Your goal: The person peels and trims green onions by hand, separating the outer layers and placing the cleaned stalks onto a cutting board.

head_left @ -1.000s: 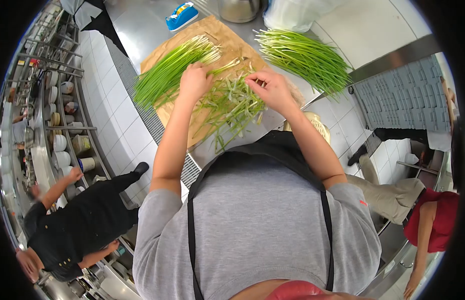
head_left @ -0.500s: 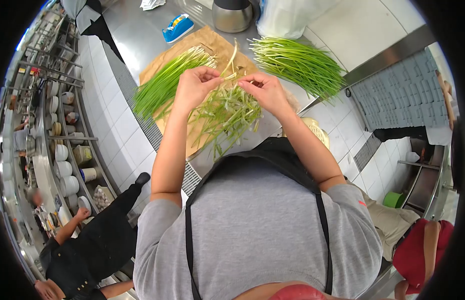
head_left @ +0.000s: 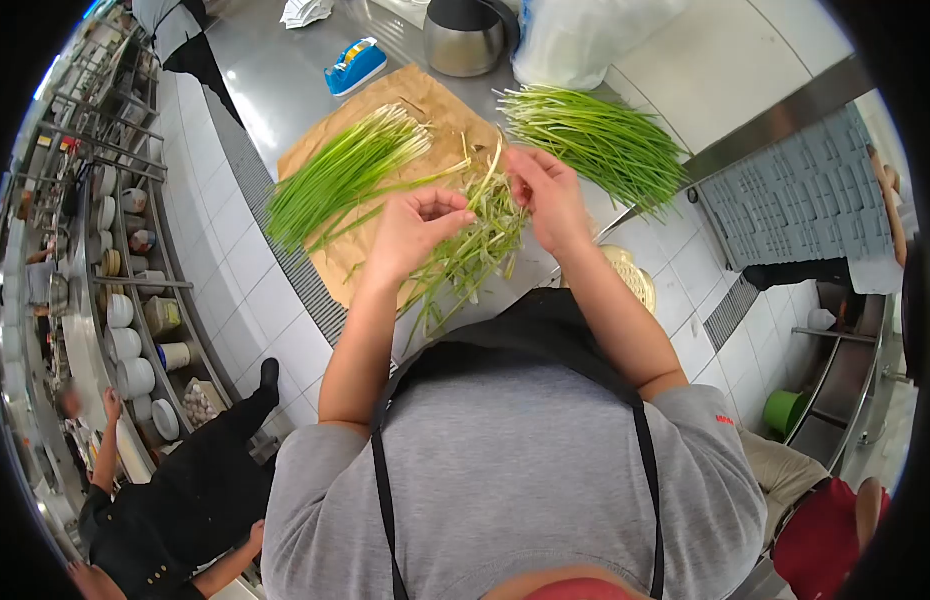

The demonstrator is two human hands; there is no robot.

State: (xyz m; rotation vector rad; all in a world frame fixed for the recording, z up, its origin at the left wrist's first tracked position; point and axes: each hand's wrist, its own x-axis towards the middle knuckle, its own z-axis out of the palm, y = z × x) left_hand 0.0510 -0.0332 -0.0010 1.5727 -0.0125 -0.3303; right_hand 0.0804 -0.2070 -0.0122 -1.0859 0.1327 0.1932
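Note:
My left hand (head_left: 423, 232) is closed in a pinch at the left edge of a loose heap of limp green and pale trimmings (head_left: 480, 245). Whatever is between its fingertips is too small to name. My right hand (head_left: 551, 197) is curled shut at the heap's upper right, beside a pale, thin stalk (head_left: 498, 155); its grip is hidden. A bunch of long green chive-like stalks (head_left: 345, 175) with white ends lies left on brown paper (head_left: 325, 130). Another such bunch (head_left: 600, 145) is at the right. One loose stalk (head_left: 435, 180) stretches from the left bunch toward the heap.
A blue tape dispenser (head_left: 356, 67), a steel jug (head_left: 467, 38) and a clear plastic bag (head_left: 565, 45) stand along the back of the metal counter (head_left: 275, 75). A woven basket (head_left: 627, 275) is beyond the right edge. Other people are at the left (head_left: 175, 510) and right (head_left: 820, 540).
My hands have moved apart from the stalk between them. The left came down toward my body; the right shifted slightly right. A loose stalk now lies beside the left bunch.

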